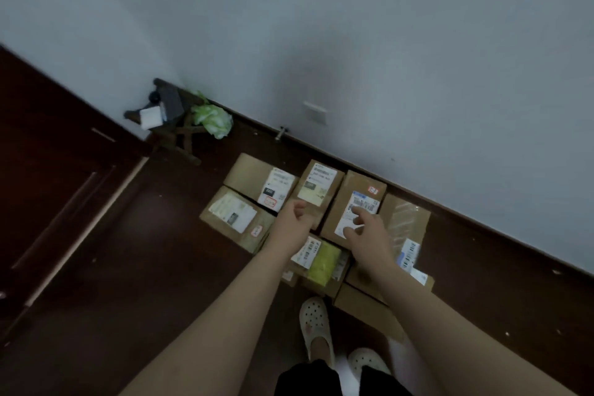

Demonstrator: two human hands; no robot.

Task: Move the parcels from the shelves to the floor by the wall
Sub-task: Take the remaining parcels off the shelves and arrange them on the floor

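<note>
We have both hands out and holding nothing: the left hand [291, 224] has its fingers loosely curled, the right hand [366, 235] has them spread and relaxed. Directly beneath them lie the parcels [254, 175], brown boxes packed side by side on the dark floor [144, 251], the far row close along the white wall [385, 74]. The right hand is over the blue-labelled box [340, 206]; whether it touches, we cannot tell. Off in the corner are a small stool [188, 132] and a green bag [213, 119], and nearest us are white clogs [316, 321].
</note>
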